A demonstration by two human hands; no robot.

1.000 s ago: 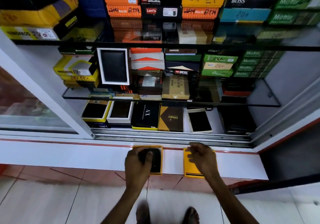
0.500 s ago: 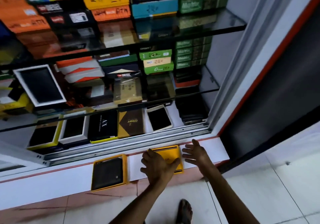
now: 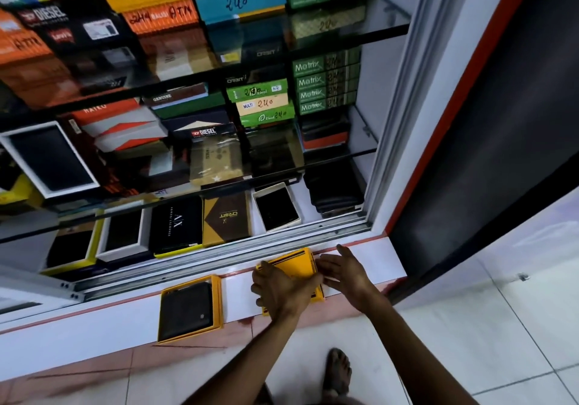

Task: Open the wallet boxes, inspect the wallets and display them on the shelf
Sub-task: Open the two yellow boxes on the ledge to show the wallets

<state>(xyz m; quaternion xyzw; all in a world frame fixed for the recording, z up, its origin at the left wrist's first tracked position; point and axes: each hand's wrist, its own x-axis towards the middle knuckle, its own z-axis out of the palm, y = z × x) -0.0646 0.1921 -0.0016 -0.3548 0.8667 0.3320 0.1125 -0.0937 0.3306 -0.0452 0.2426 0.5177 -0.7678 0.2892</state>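
An open yellow box [image 3: 217, 304] with a black wallet [image 3: 187, 308] in it lies flat on the white ledge [image 3: 94, 339] of the display cabinet. To its right lies the yellow box lid [image 3: 293, 263]. My left hand [image 3: 282, 292] rests on the lid with its fingers curled over the near and right edges. My right hand [image 3: 344, 270] is beside it, fingers spread, with the fingertips against the lid's right edge. Much of the lid is hidden under my left hand.
Behind the sliding track [image 3: 219, 260] the bottom shelf holds open boxes with black wallets, an AX box [image 3: 175, 223] and a brown box [image 3: 227, 218]. Glass shelves above carry stacked boxes. A dark door panel [image 3: 485, 122] stands at the right. My foot [image 3: 336, 370] is on the tiled floor.
My left hand left the wallet in the open box and moved right onto the yellow lid. My right hand shifted to the lid's right edge. The view swung to the right.
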